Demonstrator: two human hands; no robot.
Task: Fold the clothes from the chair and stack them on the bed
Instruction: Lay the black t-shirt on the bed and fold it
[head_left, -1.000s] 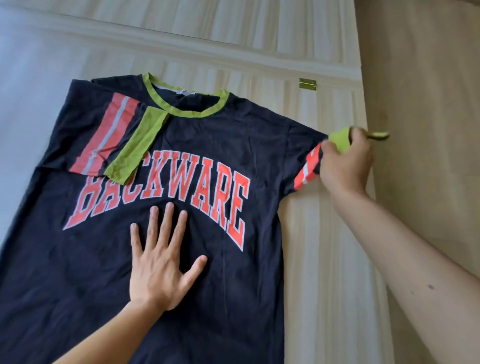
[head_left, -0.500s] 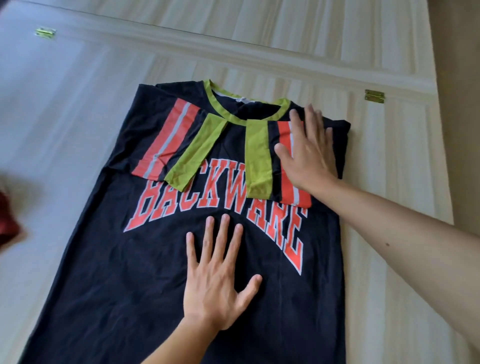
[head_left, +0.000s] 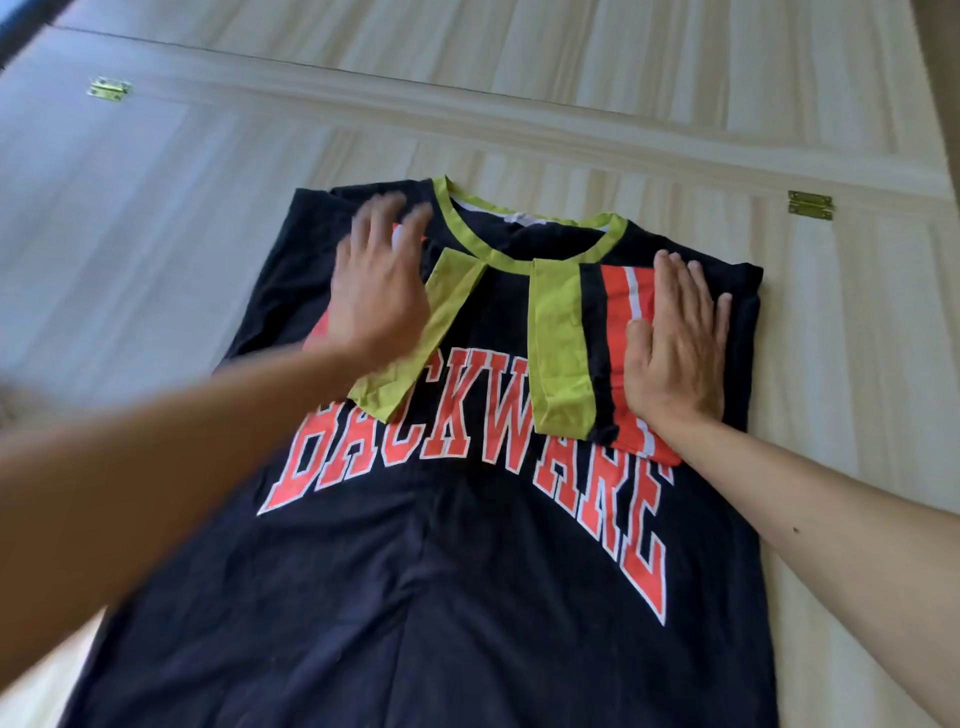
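A dark navy T-shirt (head_left: 441, 597) with orange "BACKWARE" lettering and a lime green collar lies flat, face up, on the pale wooden surface (head_left: 156, 234). Both sleeves, striped orange with lime cuffs, are folded inward over the chest. My left hand (head_left: 376, 291), blurred, lies open and flat on the left folded sleeve. On the right folded sleeve my right hand (head_left: 675, 343) rests flat, fingers together and pointing away from me. Neither hand grips the cloth.
The pale surface has raised panel mouldings and two brass hinges, one at the upper left (head_left: 108, 89) and one at the upper right (head_left: 810, 204). A tan floor strip (head_left: 943, 78) shows at the far right edge.
My left hand has moved from the shirt's middle up onto the left folded sleeve. My right hand, which folded the right sleeve in a second ago, stays pressed on it.
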